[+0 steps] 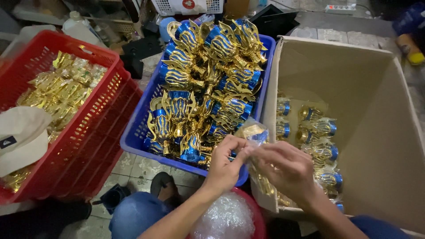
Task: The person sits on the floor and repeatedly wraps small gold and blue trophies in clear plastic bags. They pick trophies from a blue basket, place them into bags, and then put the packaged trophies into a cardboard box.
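My left hand [223, 163] and my right hand [285, 170] meet at the middle, both gripping a clear plastic bag [253, 132] with a gold and blue trophy cup inside it. The bag's top sticks up above my fingers. Just behind my hands stands a blue crate [138, 132] piled with several bare gold and blue trophy cups [208, 79]. To the right, a cardboard box [380, 132] holds several bagged cups [316, 137] laid along its left side.
A red crate [95, 119] at the left holds bagged gold pieces, with a white cap [22, 139] on its near rim. A red tub with clear plastic bags [226, 219] sits below my hands. My knee in blue cloth [135, 214] is at the bottom.
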